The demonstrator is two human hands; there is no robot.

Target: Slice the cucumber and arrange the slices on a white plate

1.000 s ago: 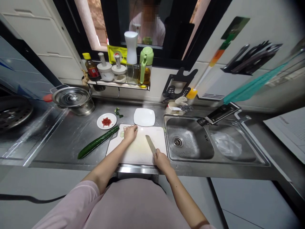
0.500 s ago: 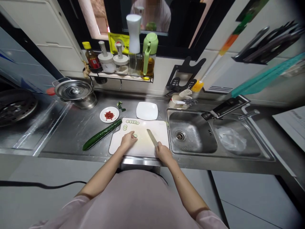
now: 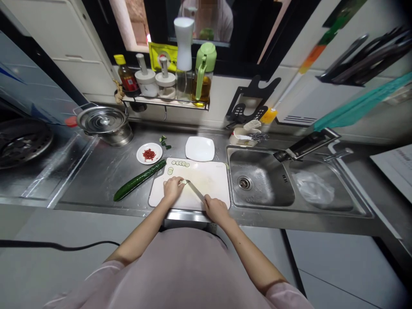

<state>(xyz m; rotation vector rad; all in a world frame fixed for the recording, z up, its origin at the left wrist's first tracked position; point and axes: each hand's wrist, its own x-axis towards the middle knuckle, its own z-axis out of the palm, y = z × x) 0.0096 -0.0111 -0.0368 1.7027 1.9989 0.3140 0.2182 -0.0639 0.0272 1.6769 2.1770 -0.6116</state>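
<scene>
A small cucumber piece (image 3: 184,182) is pinched between the fingers of my left hand (image 3: 173,189) over the white cutting board (image 3: 209,174). My right hand (image 3: 216,209) grips a knife (image 3: 195,191) by its handle, and the blade's tip reaches the cucumber piece. Whether the edge has entered it is too small to tell. Several cucumber slices (image 3: 180,163) lie in a row along the board's upper left, with a pair of slices (image 3: 170,171) just below them. A long dark green cucumber (image 3: 140,180) rests on the counter, its upper end against the board's left corner.
Behind the board stand a white plate (image 3: 149,153) of red chopped bits and a bare white square plate (image 3: 200,148). Cucumber scraps (image 3: 165,142) lie between them. To the right is a sink (image 3: 262,180); a steel pot (image 3: 104,124) stands back left, below a bottle shelf (image 3: 165,101).
My right hand has brought the knife leftward, so its tip now meets the cucumber piece. My left hand keeps its pinch, nearly in place. The view has shifted slightly.
</scene>
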